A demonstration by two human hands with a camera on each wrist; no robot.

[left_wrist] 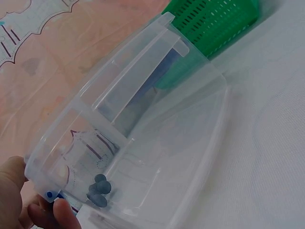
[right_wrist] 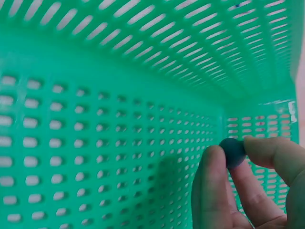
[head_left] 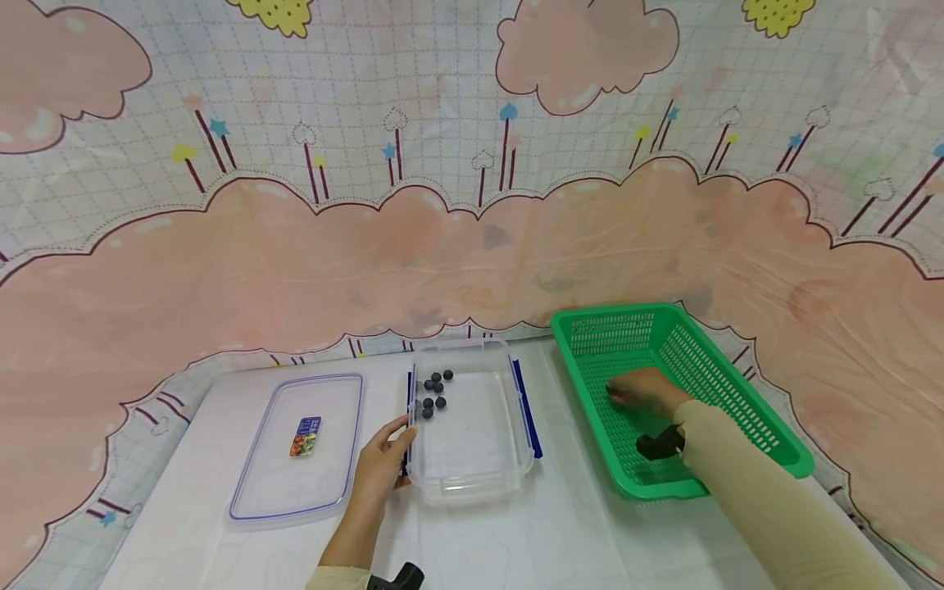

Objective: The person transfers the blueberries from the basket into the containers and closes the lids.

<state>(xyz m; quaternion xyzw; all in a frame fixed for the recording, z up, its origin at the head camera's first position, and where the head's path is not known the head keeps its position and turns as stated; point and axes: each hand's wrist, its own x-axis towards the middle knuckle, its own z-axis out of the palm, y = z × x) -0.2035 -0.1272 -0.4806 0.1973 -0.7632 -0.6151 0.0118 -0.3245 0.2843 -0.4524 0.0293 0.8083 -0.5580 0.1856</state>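
In the head view my left hand (head_left: pixel 379 463) grips the left side of a clear plastic food container (head_left: pixel 479 426), fingers at its wall and blue side clip. Several blueberries (head_left: pixel 440 402) lie inside along the container's left part; the left wrist view shows some blueberries (left_wrist: pixel 98 200) bunched together. My right hand (head_left: pixel 649 392) is inside a green slotted basket (head_left: pixel 619 328), above its floor. Between thumb and fingertips it pinches a single dark blueberry (right_wrist: pixel 232 152), plain in the right wrist view.
Left of the container lies its clear lid (head_left: pixel 269 483), blue-edged, with a colourful label (head_left: pixel 306 437). The container's right blue clip (head_left: pixel 528 414) hangs outward. A white cloth covers the table (head_left: pixel 575 524); a patterned curtain (head_left: pixel 442 262) stands behind.
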